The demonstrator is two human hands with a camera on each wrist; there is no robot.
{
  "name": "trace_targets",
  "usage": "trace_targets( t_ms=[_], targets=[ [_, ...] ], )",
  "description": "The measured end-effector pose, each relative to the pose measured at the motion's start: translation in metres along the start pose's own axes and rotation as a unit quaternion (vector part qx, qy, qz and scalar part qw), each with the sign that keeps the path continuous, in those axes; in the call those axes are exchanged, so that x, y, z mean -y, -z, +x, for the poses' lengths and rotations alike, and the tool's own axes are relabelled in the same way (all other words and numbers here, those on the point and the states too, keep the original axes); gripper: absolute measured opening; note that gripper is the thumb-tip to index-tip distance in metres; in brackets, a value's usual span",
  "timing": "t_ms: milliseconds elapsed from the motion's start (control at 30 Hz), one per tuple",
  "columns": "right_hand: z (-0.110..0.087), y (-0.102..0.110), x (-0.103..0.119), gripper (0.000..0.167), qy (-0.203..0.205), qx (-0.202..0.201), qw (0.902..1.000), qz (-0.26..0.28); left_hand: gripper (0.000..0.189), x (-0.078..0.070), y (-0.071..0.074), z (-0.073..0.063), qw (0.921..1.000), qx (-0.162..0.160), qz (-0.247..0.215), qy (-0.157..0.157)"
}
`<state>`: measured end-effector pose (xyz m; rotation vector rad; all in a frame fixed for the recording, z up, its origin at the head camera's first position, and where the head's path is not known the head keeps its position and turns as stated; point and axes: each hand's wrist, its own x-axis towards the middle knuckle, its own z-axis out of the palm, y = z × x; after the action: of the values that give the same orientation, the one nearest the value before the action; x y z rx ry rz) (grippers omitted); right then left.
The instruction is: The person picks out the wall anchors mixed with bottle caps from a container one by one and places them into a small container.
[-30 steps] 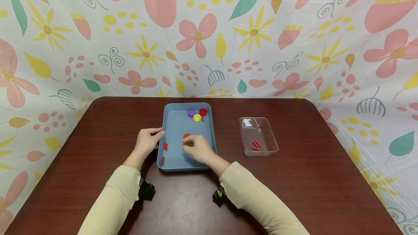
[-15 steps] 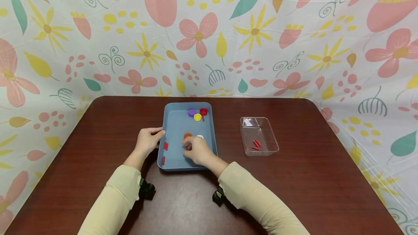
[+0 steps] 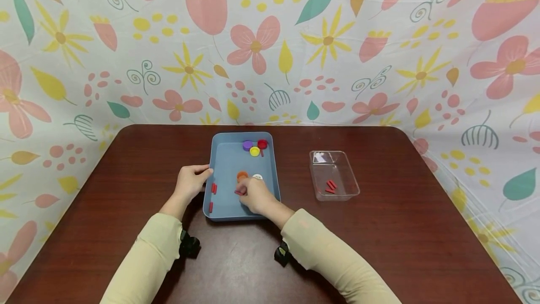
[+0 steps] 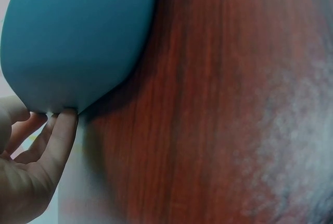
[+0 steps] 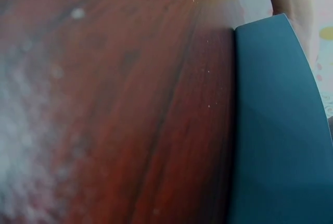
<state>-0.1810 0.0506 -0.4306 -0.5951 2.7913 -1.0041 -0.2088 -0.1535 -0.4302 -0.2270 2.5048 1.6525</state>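
Note:
A blue-grey tray (image 3: 225,161) lies on the table. In the head view my left hand (image 3: 191,183) grips its left rim, thumb over the edge; the left wrist view shows the fingers (image 4: 61,135) against the tray's outer wall. Over the tray's lower middle, my right hand (image 3: 256,195) pinches a small red piece (image 3: 239,193), mostly hidden by the fingers. Just beyond that hand are an orange round cap (image 3: 242,175) and a white round piece (image 3: 258,177), partly covered. Several short red sticks (image 3: 213,189) lie along the tray's left side.
At the tray's far right corner sit a purple cap (image 3: 247,145), a yellow cap (image 3: 254,151) and a red cap (image 3: 262,144), with a red stick below it. A clear plastic box (image 3: 351,179) with red sticks (image 3: 331,185) stands to the right. A floral cloth (image 3: 270,46) hangs behind the table.
My right hand has shifted slightly towards me and its fingers have drawn in, uncovering the white piece and more of the orange cap. The left hand has stayed on the rim.

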Motion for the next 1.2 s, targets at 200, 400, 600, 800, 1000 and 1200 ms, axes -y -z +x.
trace_targets(
  t_ms=[200, 400, 600, 800, 1000, 1200],
  targets=[
    [0.000, -0.001, 0.002, 0.012, -0.011, 0.000, 0.9999, -0.011, 0.041, 0.000, -0.001, 0.000, 1.0000, 0.003, 0.002, 0.005],
    [0.000, -0.003, 0.002, 0.005, -0.023, -0.017, 0.9987, -0.043, 0.041, 0.000, -0.002, -0.001, 1.0000, 0.006, 0.001, 0.008],
    [0.001, -0.004, 0.003, 0.008, -0.025, -0.027, 0.9971, -0.066, 0.041, 0.001, -0.001, 0.000, 1.0000, 0.004, -0.001, 0.002],
    [0.001, -0.004, 0.006, 0.013, -0.026, -0.009, 0.9957, -0.088, 0.041, 0.001, -0.001, 0.000, 1.0000, 0.004, -0.002, 0.003],
    [0.000, -0.003, 0.009, 0.014, -0.017, 0.001, 0.9894, -0.144, 0.041, 0.001, -0.001, 0.000, 1.0000, 0.007, 0.001, 0.005],
    [-0.001, -0.003, 0.011, 0.012, -0.012, 0.020, 0.9821, -0.187, 0.040, 0.001, -0.001, 0.000, 1.0000, 0.001, 0.002, 0.001]
  ],
)
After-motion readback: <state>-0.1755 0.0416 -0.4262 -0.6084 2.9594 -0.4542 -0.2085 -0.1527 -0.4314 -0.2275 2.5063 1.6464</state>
